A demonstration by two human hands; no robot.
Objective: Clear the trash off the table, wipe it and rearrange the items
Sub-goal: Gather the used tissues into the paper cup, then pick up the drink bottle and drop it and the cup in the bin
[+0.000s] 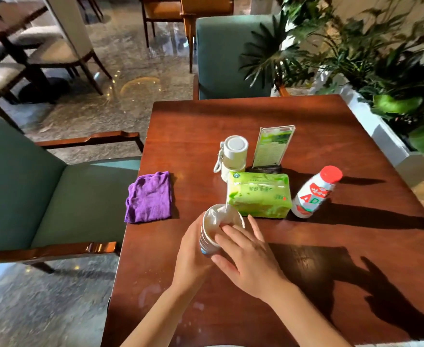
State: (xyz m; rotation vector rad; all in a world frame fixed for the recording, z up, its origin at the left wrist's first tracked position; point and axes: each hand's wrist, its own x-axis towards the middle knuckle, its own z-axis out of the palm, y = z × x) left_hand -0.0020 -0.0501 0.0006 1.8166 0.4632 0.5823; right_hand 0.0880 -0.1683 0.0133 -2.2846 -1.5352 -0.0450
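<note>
left hand (193,256) grips paper cup (212,236); right hand (249,264) apparently pressing tissue (218,216) in.

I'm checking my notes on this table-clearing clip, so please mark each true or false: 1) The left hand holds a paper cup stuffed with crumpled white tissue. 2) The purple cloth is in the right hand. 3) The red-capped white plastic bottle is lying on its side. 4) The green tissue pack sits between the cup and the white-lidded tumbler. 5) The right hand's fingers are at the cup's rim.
1) True: the left hand grips the paper cup holding crumpled white tissue.
2) False: the purple cloth lies flat near the table's left edge, untouched.
3) False: the red-capped white plastic bottle stands upright.
4) True: the green tissue pack lies between the cup and the white-lidded tumbler.
5) True: the right hand reaches over the rim.
</note>
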